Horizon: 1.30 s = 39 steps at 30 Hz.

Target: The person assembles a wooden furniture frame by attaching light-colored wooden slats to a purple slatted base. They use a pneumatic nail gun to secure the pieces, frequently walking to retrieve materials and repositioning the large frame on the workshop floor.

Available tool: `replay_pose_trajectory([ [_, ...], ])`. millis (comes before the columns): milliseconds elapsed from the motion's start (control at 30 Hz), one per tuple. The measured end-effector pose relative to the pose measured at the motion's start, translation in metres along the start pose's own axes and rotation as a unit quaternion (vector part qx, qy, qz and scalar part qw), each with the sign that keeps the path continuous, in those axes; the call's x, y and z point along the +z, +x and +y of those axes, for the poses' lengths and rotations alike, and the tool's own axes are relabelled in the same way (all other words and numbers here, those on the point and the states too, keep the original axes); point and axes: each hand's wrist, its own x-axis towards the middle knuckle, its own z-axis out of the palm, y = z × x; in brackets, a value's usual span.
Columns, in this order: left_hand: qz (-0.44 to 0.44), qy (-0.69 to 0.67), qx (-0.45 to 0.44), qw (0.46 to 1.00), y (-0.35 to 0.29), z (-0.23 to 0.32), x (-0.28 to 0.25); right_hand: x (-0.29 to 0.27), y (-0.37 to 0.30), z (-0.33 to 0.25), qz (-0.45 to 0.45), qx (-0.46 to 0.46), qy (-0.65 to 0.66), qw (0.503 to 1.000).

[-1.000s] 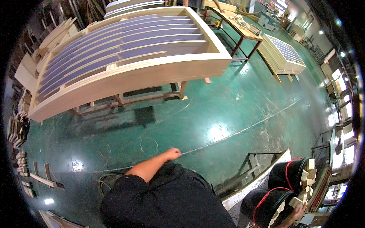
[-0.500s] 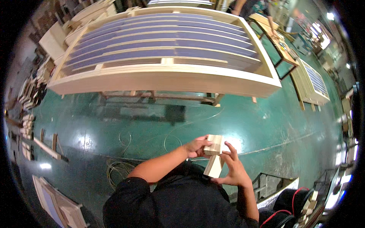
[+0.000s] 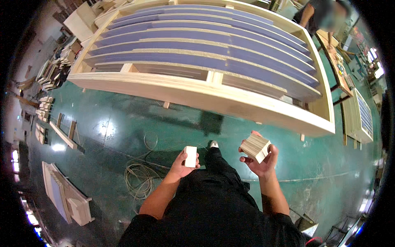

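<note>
My left hand (image 3: pixel 181 165) is closed around a small pale wooden block (image 3: pixel 190 157), its smooth face turned up. Further right, my right hand (image 3: pixel 263 161) grips a wider block of layered plywood (image 3: pixel 255 147), its fingers and thumb around the sides and striped edge layers showing. The two blocks are well apart, both held above the floor in front of my body. Beyond them lies a large wooden crate (image 3: pixel 197 87), holding several upright blue-grey panels (image 3: pixel 185 46) with pale edges in rows.
A coil of hose (image 3: pixel 140 181) lies on the green floor left of my legs. Wood strips (image 3: pixel 63 133) and a framed panel (image 3: pixel 63 193) are at the left. At the far right, another person (image 3: pixel 317 16) stands by a workbench (image 3: pixel 339 70), with a smaller crate (image 3: pixel 358 115) nearby.
My hands, which were close together at the two wooden blocks, have moved apart with one block in each. The view has turned, and a stepping foot now shows.
</note>
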Motion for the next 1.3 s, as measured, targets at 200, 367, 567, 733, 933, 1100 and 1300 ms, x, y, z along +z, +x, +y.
replay_pose_trajectory([
  [200, 0.075, 0.201, 0.043, 0.976, 0.029, 0.083, 0.044, 0.049, 0.103, -0.055, -0.023, -0.06, -0.38, 0.923],
  [367, 0.216, 0.542, 0.02, 0.812, 0.019, 0.176, 0.073, 0.115, 0.18, -0.092, -0.006, -0.162, -0.785, 0.598],
  [567, 0.265, 0.643, 0.131, 0.707, 0.04, 0.309, 0.14, 0.143, 0.253, -0.082, 0.042, -0.114, -0.86, 0.496],
  [733, 0.289, 0.79, 0.231, 0.489, 0.092, 0.437, 0.155, 0.136, 0.316, -0.044, 0.068, -0.038, -0.897, 0.435],
  [933, 0.226, 0.923, 0.169, 0.261, 0.16, 0.546, 0.118, 0.148, 0.333, -0.02, 0.119, 0.063, -0.905, 0.404],
  [1100, 0.2, 0.944, 0.04, 0.26, 0.186, 0.56, 0.102, 0.137, 0.334, 0.005, 0.194, 0.042, -0.892, 0.405],
  [1300, 0.172, 0.953, -0.044, 0.247, 0.179, 0.573, 0.097, 0.138, 0.327, 0.024, 0.246, 0.041, -0.914, 0.321],
])
